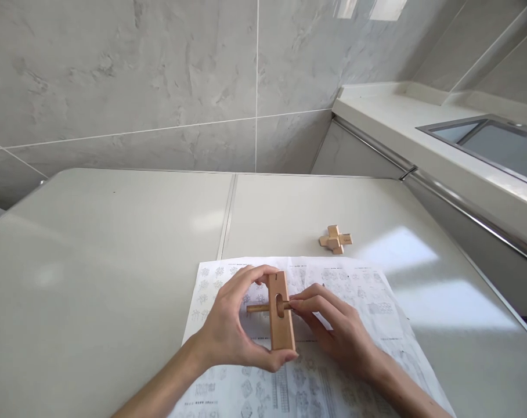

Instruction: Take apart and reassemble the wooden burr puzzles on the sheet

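Note:
My left hand [233,325] grips a flat wooden block [282,334] by its top and bottom ends, thumb below and fingers above. An oval slot sits in the middle of the block, and a small dark mark shows near its top. Through the block runs a thin wooden rod [257,308], sticking out on the left side. On the right, my right hand [333,319] pinches the rod's other end between thumb and fingers; the fingers cover its tip. Both hands are above the printed sheet.
Under my hands lies a large paper sheet [215,296] printed with small puzzle diagrams. Beyond its far edge, an assembled cross-shaped wooden puzzle [335,240] rests on the white folding table [115,261]. A tiled wall [159,69] stands behind, and a white counter [385,116] with a sink runs along the right.

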The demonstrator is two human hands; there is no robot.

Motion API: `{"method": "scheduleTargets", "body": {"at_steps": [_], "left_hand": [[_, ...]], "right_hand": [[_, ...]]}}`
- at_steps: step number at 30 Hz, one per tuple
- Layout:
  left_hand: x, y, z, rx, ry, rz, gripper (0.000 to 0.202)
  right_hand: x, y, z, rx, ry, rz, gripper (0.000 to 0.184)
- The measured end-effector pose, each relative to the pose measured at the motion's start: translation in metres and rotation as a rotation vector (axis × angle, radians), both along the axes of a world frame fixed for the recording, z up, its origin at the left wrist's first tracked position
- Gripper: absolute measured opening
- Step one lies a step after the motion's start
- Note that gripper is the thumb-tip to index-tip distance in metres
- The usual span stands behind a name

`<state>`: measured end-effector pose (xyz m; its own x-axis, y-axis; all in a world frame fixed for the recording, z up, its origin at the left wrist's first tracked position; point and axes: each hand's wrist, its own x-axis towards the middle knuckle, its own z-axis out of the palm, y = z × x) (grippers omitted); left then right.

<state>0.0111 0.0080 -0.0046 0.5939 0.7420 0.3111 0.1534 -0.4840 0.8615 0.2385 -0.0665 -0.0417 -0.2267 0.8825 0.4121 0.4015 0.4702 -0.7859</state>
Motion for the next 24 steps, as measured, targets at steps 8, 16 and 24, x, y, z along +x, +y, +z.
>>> {"method": "scheduleTargets", "body": {"at_steps": [8,16,24], "left_hand": [[-0.044,0.03,0.002,0.012,0.108,0.203,0.089],[-0.086,0.051,-0.006,0.199,0.5,0.249,0.073],[-0.095,0.057,-0.005,0.163,0.657,0.227,0.071]], "right_hand": [[0.0,-0.001,0.004,0.002,-0.034,-0.007,0.027],[0.0,0.001,0.008,0.012,-0.039,-0.001,0.026],[0.001,0.002,0.008,0.003,-0.01,-0.016,0.025]]}}
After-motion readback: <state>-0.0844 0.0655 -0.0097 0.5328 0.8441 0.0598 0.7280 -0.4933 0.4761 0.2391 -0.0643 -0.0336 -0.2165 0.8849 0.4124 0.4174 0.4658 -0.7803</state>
